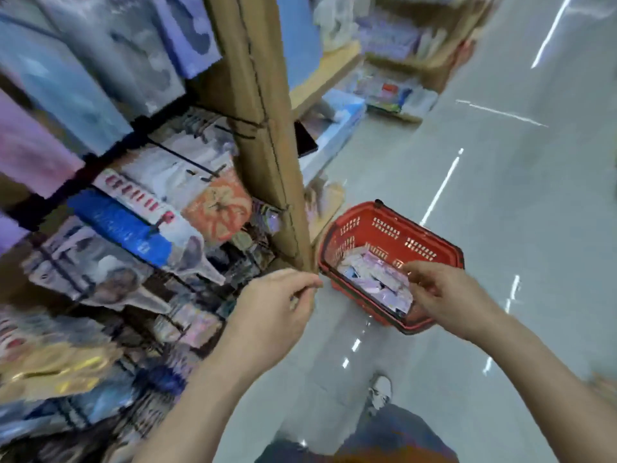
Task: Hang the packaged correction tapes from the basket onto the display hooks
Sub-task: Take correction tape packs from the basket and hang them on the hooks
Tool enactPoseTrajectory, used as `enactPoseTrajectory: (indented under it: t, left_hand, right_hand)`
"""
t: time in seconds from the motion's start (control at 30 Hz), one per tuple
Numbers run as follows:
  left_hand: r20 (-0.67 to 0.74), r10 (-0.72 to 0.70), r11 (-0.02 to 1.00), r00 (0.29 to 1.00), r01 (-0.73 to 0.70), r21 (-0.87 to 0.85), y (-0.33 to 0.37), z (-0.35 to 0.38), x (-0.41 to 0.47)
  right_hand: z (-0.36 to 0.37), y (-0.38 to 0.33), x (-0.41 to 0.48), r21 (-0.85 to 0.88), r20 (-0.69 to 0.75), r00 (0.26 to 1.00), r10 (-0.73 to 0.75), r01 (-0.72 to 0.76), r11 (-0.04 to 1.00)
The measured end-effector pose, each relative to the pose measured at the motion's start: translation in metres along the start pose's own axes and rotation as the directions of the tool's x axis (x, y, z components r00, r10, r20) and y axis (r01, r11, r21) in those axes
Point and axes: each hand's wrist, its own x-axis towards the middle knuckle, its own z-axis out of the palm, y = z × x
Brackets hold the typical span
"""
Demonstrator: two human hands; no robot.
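Bright, even light, with long white streaks of glare on the glossy floor point(500, 212). Motion blur and blocky smearing spoil the hanging goods point(117, 202) at left; the red basket point(384, 225) is sharper, and the wide lens bends the edges

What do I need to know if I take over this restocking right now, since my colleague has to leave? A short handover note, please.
Left hand: fingers curled, beside the wooden post; too blurred to tell whether it holds anything.
Right hand: over the red basket, fingers at the correction tape packets; grip unclear.
Packets: a pile lies in the basket, which stands on the floor.
Display hooks: left of the post, carrying blurred goods.
Done: cannot tell how many are hung.
Left: hang the pile from the basket.
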Motion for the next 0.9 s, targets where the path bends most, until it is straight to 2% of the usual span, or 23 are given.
enactPoseTrajectory:
  t: [0.13,0.33,0.43,0.57,0.67,0.77,0.9]
  left_hand:
    - [0.145,-0.034,0.999,0.989,0.036,-0.013,0.017,0.073,0.055]
    - [0.333,-0.145,0.989,0.932,0.142,0.035,0.003,0.157,0.130]
    - [0.425,-0.219,0.976,0.878,0.205,0.077,-0.026,0.198,0.172]
    - [0.497,-0.309,0.951,0.811,0.280,0.135,-0.086,0.269,0.231]
    - [0.568,-0.295,0.955,0.768,0.244,0.166,-0.142,0.343,0.270]
    - [0.647,-0.287,0.956,0.706,0.174,0.235,-0.202,0.424,0.294]
    - [0.745,-0.256,0.936,0.616,-0.033,0.350,-0.283,0.540,0.314]
  right_hand:
    - [-0.017,0.072,0.001,0.136,-0.055,0.975,0.216,-0.207,0.969]
    - [-0.017,0.143,0.025,0.357,-0.096,0.863,0.497,-0.436,0.826]
    - [-0.002,0.167,0.056,0.420,-0.079,0.813,0.576,-0.497,0.759]
    - [0.043,0.207,0.121,0.405,-0.050,0.776,0.629,-0.560,0.723]
    - [0.095,0.250,0.184,0.375,-0.040,0.765,0.643,-0.585,0.719]
    - [0.158,0.301,0.249,0.305,-0.023,0.785,0.619,-0.584,0.752]
    - [0.248,0.377,0.332,0.216,0.026,0.807,0.591,-0.581,0.784]
